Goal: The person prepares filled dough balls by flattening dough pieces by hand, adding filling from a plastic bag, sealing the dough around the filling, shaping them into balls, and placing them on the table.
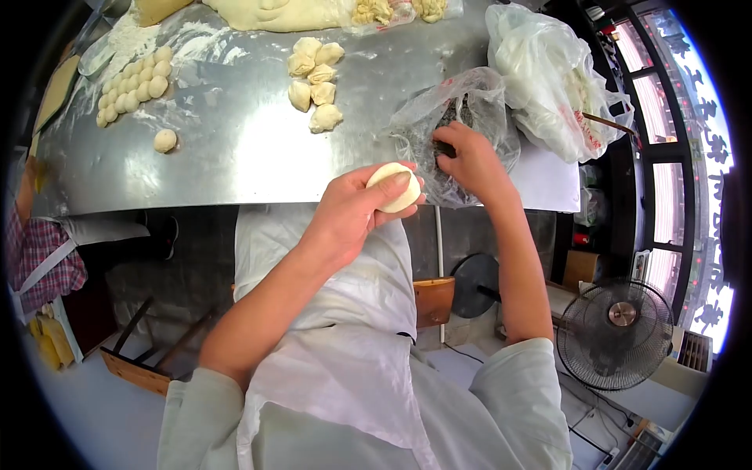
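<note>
A flattened round of dough (397, 190) lies in my left hand (356, 205), the thumb pressed across its face. That hand is just past the table's near edge. To its right, my right hand (472, 160) reaches over an open clear plastic bag (415, 117) of dark, crumbly filling (470, 113). Its fingers close around something dark; whether this is a clump of filling or a small tool I cannot make out. Several rough dough pieces (321, 72) sit farther back on the table.
On the metal table (235, 149), rows of small dough balls (135, 88) stand at left, with one dough ball (165, 141) apart. A large dough slab (274, 12) lies at the back. White plastic bags (540, 70) crowd the right end. A fan (615, 333) stands lower right.
</note>
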The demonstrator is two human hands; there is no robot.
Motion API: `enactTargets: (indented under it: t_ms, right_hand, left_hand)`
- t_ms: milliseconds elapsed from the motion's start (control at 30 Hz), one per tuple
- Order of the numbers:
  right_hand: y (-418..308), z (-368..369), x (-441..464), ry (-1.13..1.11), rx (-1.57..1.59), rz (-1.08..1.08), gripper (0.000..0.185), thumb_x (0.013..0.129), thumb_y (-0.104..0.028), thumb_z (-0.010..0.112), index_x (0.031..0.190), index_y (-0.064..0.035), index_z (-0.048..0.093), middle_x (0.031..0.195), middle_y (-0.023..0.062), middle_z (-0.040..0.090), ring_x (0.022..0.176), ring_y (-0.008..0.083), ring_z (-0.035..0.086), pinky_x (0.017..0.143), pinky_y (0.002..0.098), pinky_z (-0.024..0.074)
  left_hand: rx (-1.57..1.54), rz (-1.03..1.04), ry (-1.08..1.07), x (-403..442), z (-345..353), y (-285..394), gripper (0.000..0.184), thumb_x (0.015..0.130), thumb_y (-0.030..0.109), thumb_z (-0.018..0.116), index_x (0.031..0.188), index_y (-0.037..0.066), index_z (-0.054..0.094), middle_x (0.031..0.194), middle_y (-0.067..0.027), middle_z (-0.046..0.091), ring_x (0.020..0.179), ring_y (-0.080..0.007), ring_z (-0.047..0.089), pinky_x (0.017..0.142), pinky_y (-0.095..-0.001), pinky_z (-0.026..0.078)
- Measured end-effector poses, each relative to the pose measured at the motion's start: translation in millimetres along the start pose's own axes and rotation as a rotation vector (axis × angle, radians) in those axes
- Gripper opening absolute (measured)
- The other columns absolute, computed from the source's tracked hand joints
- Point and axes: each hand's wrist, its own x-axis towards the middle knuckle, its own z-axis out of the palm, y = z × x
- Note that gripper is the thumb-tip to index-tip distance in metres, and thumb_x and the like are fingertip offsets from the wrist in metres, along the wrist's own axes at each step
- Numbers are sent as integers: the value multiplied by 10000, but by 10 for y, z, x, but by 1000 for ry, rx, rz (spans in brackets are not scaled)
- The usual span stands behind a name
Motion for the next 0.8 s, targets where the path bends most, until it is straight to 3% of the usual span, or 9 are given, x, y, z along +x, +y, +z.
enactTargets:
  t_ms: [33,133,233,333,467,567,667,700,800]
  right_hand:
    - [-13,-10,17,1,15,31,347,756,-27,750,1100,-14,710,1010,179,665,1014,414,632,875,435,520]
    - [52,79,34,179,49,-40,289,769,1,721,1058,3,712,951,171,680,871,326,693,774,400,544]
    - [63,-9,95,40,461,382,223,823,16,708,1045,22,701,908,117,682,719,191,697,639,329,557]
    - [131,-23,95,130,797,438,178,888,-4,704,1062,31,685,899,55,656,647,99,659,564,248,549]
    - [246,-52,110,164,1078,462,184,922,-17,692,1102,18,683,919,48,670,740,111,680,687,220,584]
    - [141,-81,99,286,1100,413,219,912,-21,690,1127,20,680,917,53,677,821,130,692,752,263,580]
    - [43,17,39,416,754,280,256,911,-42,676,1159,23,667,953,77,694,871,171,696,813,349,565]
    - [1,91,27,455,540,238,278,935,-61,637,1200,18,655,1048,137,706,946,261,695,863,412,537]
    - [-133,375,-3,610,300,37,262,971,-55,580,1213,13,655,1159,192,688,1037,354,667,929,432,514]
  left_hand:
    - [-1,15,5,8,43,32,424,1025,206,678,1367,-28,591,1213,-137,703,1090,-230,712,972,-349,584]
    - [-4,64,4,97,132,82,395,1035,180,652,1363,-22,568,1225,-148,696,1099,-233,706,976,-355,582]
    - [-22,77,15,229,208,20,369,1055,171,605,1364,-20,542,1244,-159,680,1120,-247,693,998,-378,571]
    - [-97,35,32,449,274,-23,351,1087,200,538,1354,-26,522,1262,-170,659,1146,-281,676,1028,-418,553]
    - [-221,-105,76,712,449,61,351,1123,254,442,1315,-32,510,1257,-177,639,1168,-330,655,1057,-470,535]
    - [-323,-153,127,1000,506,7,345,1132,261,401,1296,-23,509,1253,-174,633,1158,-348,651,1066,-490,529]
    - [-411,-183,178,1179,623,-3,338,1136,254,385,1293,-15,515,1254,-164,628,1167,-315,648,1057,-482,534]
    - [-429,-171,192,1223,658,-5,335,1136,254,385,1292,-11,517,1256,-157,623,1166,-298,647,1046,-471,541]
    - [-442,-153,235,1317,706,-47,322,1137,248,388,1291,0,522,1247,-136,611,1152,-251,644,1011,-437,560]
